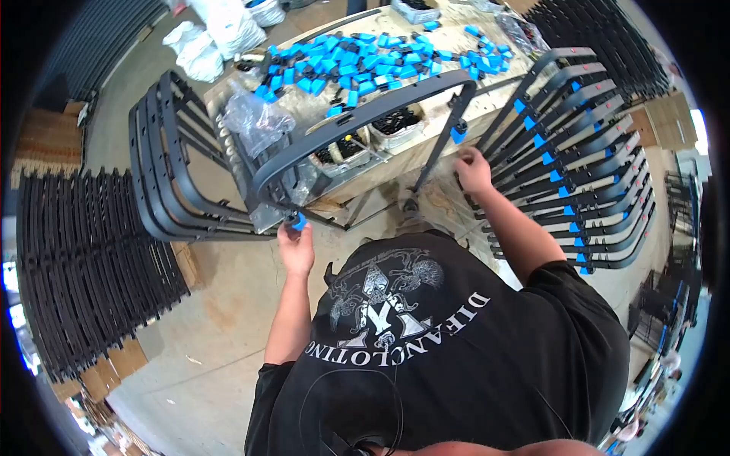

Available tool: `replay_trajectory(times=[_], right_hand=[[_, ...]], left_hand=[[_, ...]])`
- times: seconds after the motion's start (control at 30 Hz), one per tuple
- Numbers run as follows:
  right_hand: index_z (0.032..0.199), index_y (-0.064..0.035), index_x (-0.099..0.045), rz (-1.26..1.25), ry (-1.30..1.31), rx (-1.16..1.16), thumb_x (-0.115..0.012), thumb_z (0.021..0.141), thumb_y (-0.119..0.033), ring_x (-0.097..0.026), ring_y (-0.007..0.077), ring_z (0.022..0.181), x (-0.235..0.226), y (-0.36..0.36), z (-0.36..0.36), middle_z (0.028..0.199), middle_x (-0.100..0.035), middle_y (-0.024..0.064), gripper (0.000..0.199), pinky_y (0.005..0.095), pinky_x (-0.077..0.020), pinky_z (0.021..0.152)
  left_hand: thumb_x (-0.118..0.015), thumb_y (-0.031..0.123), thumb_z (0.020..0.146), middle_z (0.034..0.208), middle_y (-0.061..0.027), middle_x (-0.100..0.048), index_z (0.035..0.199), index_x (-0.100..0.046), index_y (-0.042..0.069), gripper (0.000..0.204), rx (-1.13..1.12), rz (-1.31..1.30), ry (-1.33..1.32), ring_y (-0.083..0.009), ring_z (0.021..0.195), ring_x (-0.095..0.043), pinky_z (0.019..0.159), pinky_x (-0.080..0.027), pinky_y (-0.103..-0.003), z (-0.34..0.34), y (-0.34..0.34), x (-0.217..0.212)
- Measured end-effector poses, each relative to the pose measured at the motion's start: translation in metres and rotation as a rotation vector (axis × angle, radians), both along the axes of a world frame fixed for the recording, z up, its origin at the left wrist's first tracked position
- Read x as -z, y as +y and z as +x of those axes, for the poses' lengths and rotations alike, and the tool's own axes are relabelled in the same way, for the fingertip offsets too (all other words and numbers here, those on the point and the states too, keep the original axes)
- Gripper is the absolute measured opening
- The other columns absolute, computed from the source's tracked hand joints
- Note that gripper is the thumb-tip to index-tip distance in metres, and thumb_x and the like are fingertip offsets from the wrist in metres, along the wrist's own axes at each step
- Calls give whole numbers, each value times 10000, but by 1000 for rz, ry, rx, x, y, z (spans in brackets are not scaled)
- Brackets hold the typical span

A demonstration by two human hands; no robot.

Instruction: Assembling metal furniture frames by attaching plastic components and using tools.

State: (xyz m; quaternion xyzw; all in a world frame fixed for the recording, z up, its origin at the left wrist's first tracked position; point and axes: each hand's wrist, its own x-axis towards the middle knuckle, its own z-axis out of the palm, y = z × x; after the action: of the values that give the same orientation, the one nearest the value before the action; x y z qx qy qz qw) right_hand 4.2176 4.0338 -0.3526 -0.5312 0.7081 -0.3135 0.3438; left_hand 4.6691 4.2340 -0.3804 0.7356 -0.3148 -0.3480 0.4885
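A dark grey U-shaped metal tube frame (365, 111) rests in front of me against the workbench, its bend facing away. At its left end my left hand (296, 251) pinches a small blue and black plastic piece (297, 221), which touches the tube. My right hand (474, 173) is beside the frame's right leg, fingers curled; whatever is in them is hidden. Just above that hand, another blue piece (458, 134) sits on the right leg. A big pile of the same blue and black pieces (357, 61) covers the bench top.
Similar frames with blue pieces (563, 190) stand in a row at right; frames (163, 159) lean at left. Stacked black bars (91, 258) stand farther left. The wooden bench (487, 95) bears bins of small black parts (395, 125) and a clear plastic bag (255, 121). White sacks (228, 26) lie behind.
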Motion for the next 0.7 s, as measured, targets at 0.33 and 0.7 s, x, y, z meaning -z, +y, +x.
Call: replay_trajectory(times=[0.33, 0.7], right_hand=[[1272, 35, -616, 113, 207, -106, -778, 820, -429, -697, 395, 1087, -14, -100, -8, 1111, -720, 269, 668, 439, -545, 950], [719, 10, -680, 321, -229, -234, -777, 808, -238, -615, 224, 504, -18, -113, -30, 672, -649, 118, 281, 370, -513, 532]], left_hand=[[-718, 238, 930, 887, -145, -701, 1267, -496, -82, 515, -240, 161, -56, -232, 679, -692, 583, -534, -360, -20, -63, -12], [-668, 191, 880, 723, -95, -641, 818, -629, 20, 186, -110, 489, 107, -226, 544, -639, 460, -492, -374, -2, -60, -38]])
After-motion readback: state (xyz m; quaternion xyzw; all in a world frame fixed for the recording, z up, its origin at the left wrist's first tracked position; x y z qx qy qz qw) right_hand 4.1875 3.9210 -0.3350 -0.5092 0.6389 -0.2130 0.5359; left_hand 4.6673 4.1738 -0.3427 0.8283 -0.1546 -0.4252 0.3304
